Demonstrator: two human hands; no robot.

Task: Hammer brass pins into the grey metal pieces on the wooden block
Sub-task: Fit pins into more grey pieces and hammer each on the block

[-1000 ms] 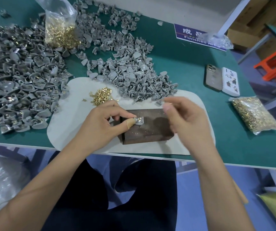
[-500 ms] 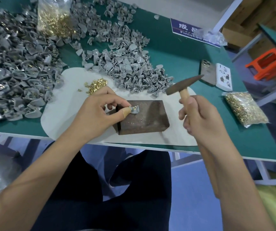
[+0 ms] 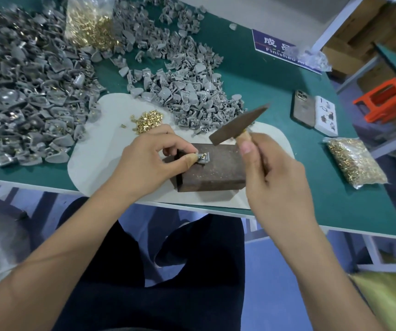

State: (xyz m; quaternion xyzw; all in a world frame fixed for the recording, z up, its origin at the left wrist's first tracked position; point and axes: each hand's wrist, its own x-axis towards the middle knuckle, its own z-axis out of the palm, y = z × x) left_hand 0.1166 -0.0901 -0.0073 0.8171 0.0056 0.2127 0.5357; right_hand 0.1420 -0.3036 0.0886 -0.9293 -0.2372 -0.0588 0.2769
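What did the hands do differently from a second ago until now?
The right hand had no hammer a second ago; it picked up the hammer, raised it, and now its head has swung down close over the wooden block. The left hand kept pinching the grey metal piece with its brass pin on the block.

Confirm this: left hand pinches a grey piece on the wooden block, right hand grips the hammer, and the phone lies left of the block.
Not quite: the phone lies to the right of the wooden block, as the head view shows. The left hand does pinch the grey piece, and the right hand grips the hammer.
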